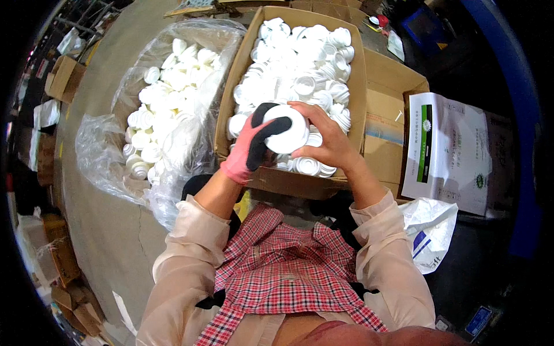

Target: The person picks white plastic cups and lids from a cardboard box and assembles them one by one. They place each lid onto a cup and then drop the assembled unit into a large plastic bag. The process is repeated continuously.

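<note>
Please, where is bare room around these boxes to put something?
Bare floor lies between the clear plastic and the far-left boxes. The open cardboard right of the full box looks mostly bare, save one white piece. The plastic and full box are crowded with white parts; above the box, the left hand and right hand hold a white disc.

Bright light washes out the piled white pieces (283,60), while curved fisheye edges fall into black.

white disc (286,130): underside hidden | carton (294,183): bottom covered | blue bar (503,43): cropped
</note>
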### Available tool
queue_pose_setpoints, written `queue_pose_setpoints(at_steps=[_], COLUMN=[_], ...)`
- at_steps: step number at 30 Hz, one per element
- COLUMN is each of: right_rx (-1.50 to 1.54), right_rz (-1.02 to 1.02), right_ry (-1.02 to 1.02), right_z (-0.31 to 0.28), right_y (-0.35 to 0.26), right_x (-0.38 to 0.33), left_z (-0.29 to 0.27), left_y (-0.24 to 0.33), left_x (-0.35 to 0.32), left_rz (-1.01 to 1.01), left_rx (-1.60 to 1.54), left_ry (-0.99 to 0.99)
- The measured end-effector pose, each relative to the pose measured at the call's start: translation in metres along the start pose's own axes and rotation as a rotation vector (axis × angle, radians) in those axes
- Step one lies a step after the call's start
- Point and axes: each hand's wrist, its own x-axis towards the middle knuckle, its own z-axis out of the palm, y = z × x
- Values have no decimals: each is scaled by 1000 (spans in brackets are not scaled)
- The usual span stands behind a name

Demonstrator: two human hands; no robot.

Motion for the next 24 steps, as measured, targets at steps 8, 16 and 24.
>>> queue_pose_setpoints(at_steps=[8, 16, 24], right_rx=[118, 28, 113], right_rz=[222, 227, 277], right_ry=[49, 28, 6], right_z=[14, 29, 36], right_y=[2, 9, 9], right_x=[14, 21, 24], left_z=[-5, -28, -126], left_y=[-15, -9, -10], left_x=[3, 1, 36], left_rz=[287, 34, 388], left_rx=[337, -191, -870], left_ry=[209, 267, 660])
